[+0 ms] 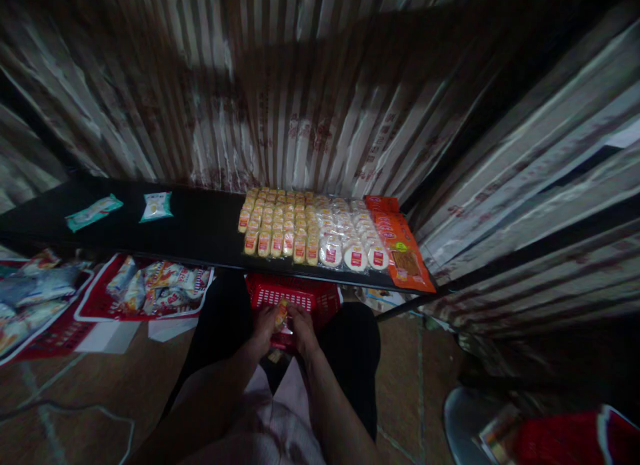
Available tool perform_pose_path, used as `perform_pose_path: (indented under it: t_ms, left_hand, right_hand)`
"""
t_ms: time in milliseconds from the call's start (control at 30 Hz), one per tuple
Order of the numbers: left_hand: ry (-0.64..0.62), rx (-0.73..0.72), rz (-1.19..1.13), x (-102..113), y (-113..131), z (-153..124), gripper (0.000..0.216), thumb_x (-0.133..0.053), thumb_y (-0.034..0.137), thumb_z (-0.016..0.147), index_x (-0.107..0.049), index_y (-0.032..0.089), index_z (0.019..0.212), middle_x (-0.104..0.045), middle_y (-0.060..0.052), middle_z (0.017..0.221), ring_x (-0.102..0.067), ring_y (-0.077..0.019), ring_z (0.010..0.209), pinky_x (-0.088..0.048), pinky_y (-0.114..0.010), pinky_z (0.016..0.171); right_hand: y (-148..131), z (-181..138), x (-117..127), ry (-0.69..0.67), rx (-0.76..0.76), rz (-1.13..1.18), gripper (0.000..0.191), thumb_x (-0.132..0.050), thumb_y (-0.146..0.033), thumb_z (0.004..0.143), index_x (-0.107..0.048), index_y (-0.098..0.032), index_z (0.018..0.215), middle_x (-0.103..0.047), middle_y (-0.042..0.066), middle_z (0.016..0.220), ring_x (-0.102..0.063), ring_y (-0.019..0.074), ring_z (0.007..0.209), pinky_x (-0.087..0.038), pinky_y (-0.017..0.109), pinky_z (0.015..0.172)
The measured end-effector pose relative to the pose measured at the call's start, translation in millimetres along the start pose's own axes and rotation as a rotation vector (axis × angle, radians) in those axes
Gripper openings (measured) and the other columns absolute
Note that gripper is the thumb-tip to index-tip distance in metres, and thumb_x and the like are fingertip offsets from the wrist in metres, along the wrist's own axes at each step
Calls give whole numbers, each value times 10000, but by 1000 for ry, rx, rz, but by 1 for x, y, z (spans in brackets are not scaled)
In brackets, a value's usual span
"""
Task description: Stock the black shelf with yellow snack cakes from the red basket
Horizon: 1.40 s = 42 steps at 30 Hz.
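Observation:
Between my knees, over a red plastic basket [320, 298], my two hands come close together. My left hand [267, 321] and my right hand [300, 321] are both closed on a small yellow wrapped snack [281, 314], whose exact kind is too dim to make out. Just beyond them on the black shelf [200, 241] stand rows of yellow wrapped snacks [277, 218] with red labels. Beside those lie round white wrapped cakes [356, 255] and, at the right end, orange snack bags [405, 251].
Two teal-and-white packets, one long packet [94, 213] and one squarer packet [156, 206], lie on the shelf's left part. Red-and-white baskets of packaged snacks, including a near basket [150, 288], stand at left. A ribbed wall [280, 118] rises behind. Another red basket [560, 438] sits lower right.

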State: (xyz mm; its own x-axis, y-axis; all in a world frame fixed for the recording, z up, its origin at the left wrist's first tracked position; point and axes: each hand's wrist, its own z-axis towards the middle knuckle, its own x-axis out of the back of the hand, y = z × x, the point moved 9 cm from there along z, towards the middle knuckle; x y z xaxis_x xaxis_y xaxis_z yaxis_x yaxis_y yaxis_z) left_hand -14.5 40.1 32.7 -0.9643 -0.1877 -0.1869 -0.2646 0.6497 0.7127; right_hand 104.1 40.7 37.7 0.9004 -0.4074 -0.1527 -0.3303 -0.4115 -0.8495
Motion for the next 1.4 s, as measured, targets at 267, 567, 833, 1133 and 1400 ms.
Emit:
perform_pose_path:
  t_ms: [267, 567, 833, 1133, 1400]
  left_hand:
    - [76, 27, -45, 13, 0, 2, 124, -623, 245, 766, -583, 136, 808, -626, -8, 628, -616, -110, 526, -483, -210, 536]
    - [172, -51, -74, 19, 1, 5, 155, -672, 203, 700, -595, 145, 821, -637, -20, 690, -633, -129, 590, -498, -234, 565]
    - [256, -124, -119, 34, 6, 9, 103, -578, 110, 732, -572, 146, 828, -620, -20, 766, -609, -104, 622, -484, -211, 572]
    - [231, -195, -169, 37, 13, 13, 144, -645, 169, 685, -591, 149, 817, -608, 6, 681, -592, -111, 581, -476, -221, 553]
    - [176, -219, -187, 34, 14, 15, 277, -721, 283, 615, -606, 135, 818, -625, -5, 676, -588, -120, 572, -475, -251, 585]
  right_hand:
    - [14, 6, 7, 71, -10, 115, 313, -745, -403, 523, -594, -176, 677, -591, -27, 523, -500, 97, 445, -384, 217, 444]
    - [21, 6, 18, 141, -34, 141, 276, -726, -350, 558, -571, -188, 719, -575, -53, 507, -505, 86, 432, -392, 201, 441]
    - [29, 1, 14, 52, -83, 91, 451, -645, -255, 571, -604, -218, 1018, -668, -30, 629, -548, 108, 440, -404, 214, 441]
    - [25, -2, 14, -37, -19, 90, 316, -722, -422, 559, -633, -197, 761, -663, -23, 695, -597, 132, 611, -465, 230, 569]
    - [30, -8, 6, -158, -69, 57, 414, -763, -445, 527, -633, -199, 833, -662, -14, 659, -563, 127, 523, -410, 227, 487]
